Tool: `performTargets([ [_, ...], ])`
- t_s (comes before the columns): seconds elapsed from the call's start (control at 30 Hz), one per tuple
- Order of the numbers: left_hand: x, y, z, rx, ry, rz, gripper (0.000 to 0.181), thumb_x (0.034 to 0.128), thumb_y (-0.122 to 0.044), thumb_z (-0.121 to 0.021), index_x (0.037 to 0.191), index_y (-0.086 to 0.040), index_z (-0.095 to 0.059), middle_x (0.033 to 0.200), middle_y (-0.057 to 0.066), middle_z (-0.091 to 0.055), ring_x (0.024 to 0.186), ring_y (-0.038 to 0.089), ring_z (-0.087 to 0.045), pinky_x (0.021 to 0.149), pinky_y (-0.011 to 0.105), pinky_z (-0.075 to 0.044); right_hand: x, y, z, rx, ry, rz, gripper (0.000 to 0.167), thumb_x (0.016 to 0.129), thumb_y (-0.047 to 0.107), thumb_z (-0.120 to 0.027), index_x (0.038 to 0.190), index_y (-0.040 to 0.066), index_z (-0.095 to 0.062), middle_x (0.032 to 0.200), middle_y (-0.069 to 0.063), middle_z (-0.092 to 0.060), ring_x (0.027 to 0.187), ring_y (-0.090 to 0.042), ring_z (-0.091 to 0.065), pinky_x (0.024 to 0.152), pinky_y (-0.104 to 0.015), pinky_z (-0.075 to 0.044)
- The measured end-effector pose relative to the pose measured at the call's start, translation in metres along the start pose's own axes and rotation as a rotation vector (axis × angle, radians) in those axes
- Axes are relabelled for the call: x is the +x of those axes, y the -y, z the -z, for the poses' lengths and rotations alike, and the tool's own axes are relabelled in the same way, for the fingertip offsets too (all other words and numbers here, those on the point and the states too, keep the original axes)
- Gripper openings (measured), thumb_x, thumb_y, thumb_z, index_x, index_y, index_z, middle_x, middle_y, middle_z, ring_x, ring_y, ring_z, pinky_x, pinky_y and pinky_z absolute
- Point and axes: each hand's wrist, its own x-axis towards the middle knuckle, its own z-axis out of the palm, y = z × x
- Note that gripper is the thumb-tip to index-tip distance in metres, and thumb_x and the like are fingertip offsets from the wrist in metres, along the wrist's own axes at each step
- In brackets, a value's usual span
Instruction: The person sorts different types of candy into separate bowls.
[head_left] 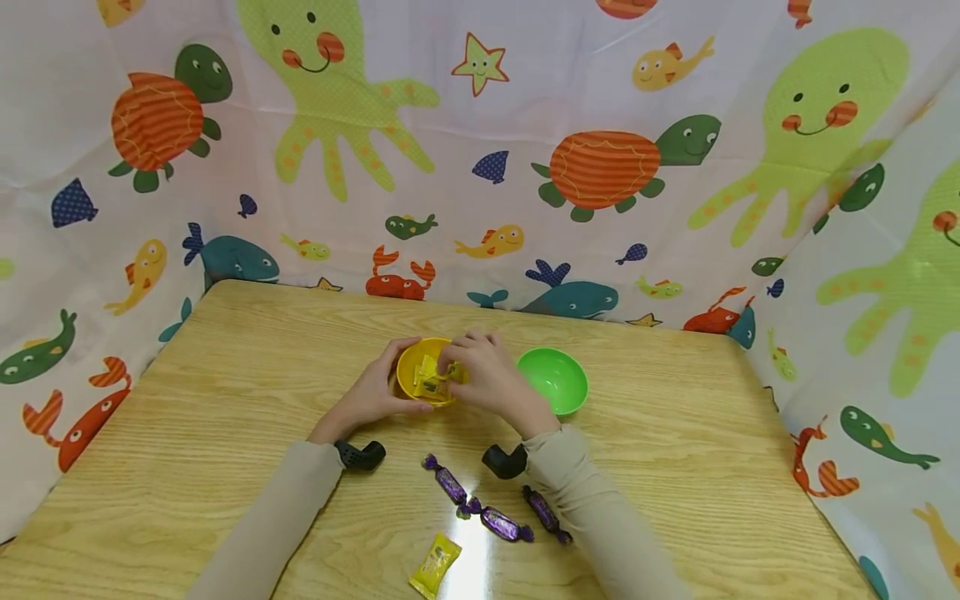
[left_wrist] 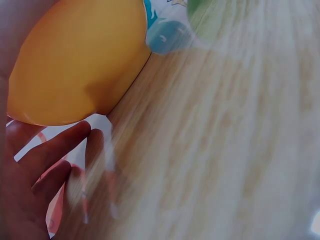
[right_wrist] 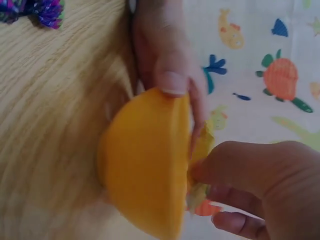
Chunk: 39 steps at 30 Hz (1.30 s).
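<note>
A yellow bowl (head_left: 422, 351) stands on the table in the head view, with several yellow-wrapped candies (head_left: 430, 387) inside. My left hand (head_left: 375, 390) holds it from the left, thumb at the near side and fingers around the far side. In the right wrist view, that thumb presses the rim of the bowl (right_wrist: 142, 165). Over the bowl's right side, my right hand (head_left: 489, 377) pinches a yellow-wrapped candy (right_wrist: 202, 145) between thumb and fingers. The left wrist view shows the bowl's outer wall (left_wrist: 85, 55) close up, with fingers below it.
A green bowl (head_left: 557, 379) stands just right of my right hand. Nearer me lie three purple-wrapped candies (head_left: 500, 524) and one yellow-wrapped candy (head_left: 435, 567). Black wrist-worn pieces (head_left: 504, 461) jut from both wrists. A sea-animal curtain (head_left: 517, 92) borders the wooden table (head_left: 675, 467).
</note>
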Motion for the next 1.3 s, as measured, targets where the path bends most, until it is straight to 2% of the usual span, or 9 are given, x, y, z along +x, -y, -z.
performTargets([
  [0.2,0.001,0.002,-0.002,-0.010,0.001,-0.004,0.102,0.0720,-0.033,-0.091,0.153,-0.021,-0.030,0.154,0.000,-0.037,0.140,0.020,-0.036,0.117,0.048,-0.027,0.012,-0.003,-0.015,0.021,0.145,-0.027,0.015,0.083,0.011,-0.080,0.094,0.018,-0.073,0.097,0.007,-0.072,0.104,-0.022,-0.052,0.092,-0.043,-0.034],
  [0.3,0.002,0.003,-0.003,-0.020,0.004,-0.011,0.101,0.0727,-0.030,-0.091,0.153,-0.020,-0.030,0.154,0.001,-0.037,0.140,0.022,-0.036,0.117,0.049,-0.027,0.015,-0.004,-0.019,0.007,0.186,-0.042,0.015,0.084,0.010,-0.079,0.094,0.019,-0.073,0.097,0.007,-0.072,0.114,-0.025,-0.055,0.095,-0.045,-0.032],
  [0.47,0.002,0.002,-0.003,-0.018,0.000,-0.016,0.102,0.0721,-0.030,-0.091,0.153,-0.019,-0.030,0.154,0.001,-0.037,0.140,0.021,-0.037,0.116,0.048,-0.028,0.017,-0.003,-0.021,0.001,0.217,-0.055,0.014,0.085,0.010,-0.078,0.096,0.018,-0.074,0.100,0.006,-0.072,0.128,-0.028,-0.051,0.100,-0.047,-0.031],
  [0.7,0.002,0.003,-0.003,-0.009,-0.004,-0.028,0.103,0.0717,-0.036,-0.091,0.153,-0.018,-0.029,0.154,0.000,-0.036,0.140,0.022,-0.036,0.116,0.049,-0.029,0.016,-0.001,-0.021,-0.020,0.195,-0.026,0.013,0.084,0.012,-0.079,0.095,0.017,-0.075,0.101,0.004,-0.071,0.123,-0.030,-0.054,0.094,-0.047,-0.033],
  [0.97,0.001,0.007,-0.003,-0.014,-0.010,-0.040,0.102,0.0721,-0.031,-0.091,0.153,-0.016,-0.030,0.153,0.002,-0.038,0.139,0.022,-0.038,0.115,0.050,-0.029,0.014,0.006,-0.012,-0.076,0.149,0.006,0.011,0.085,0.020,-0.080,0.095,0.019,-0.074,0.102,0.004,-0.069,0.108,-0.024,-0.055,0.091,-0.045,-0.034],
  [1.3,0.001,0.008,-0.003,-0.025,-0.007,-0.055,0.104,0.0715,-0.027,-0.092,0.153,-0.012,-0.029,0.152,0.004,-0.039,0.137,0.024,-0.040,0.115,0.050,-0.030,-0.012,0.022,0.007,-0.033,0.070,0.094,0.012,0.086,0.019,-0.080,0.097,0.017,-0.075,0.103,0.005,-0.068,0.108,-0.022,-0.054,0.090,-0.044,-0.034],
])
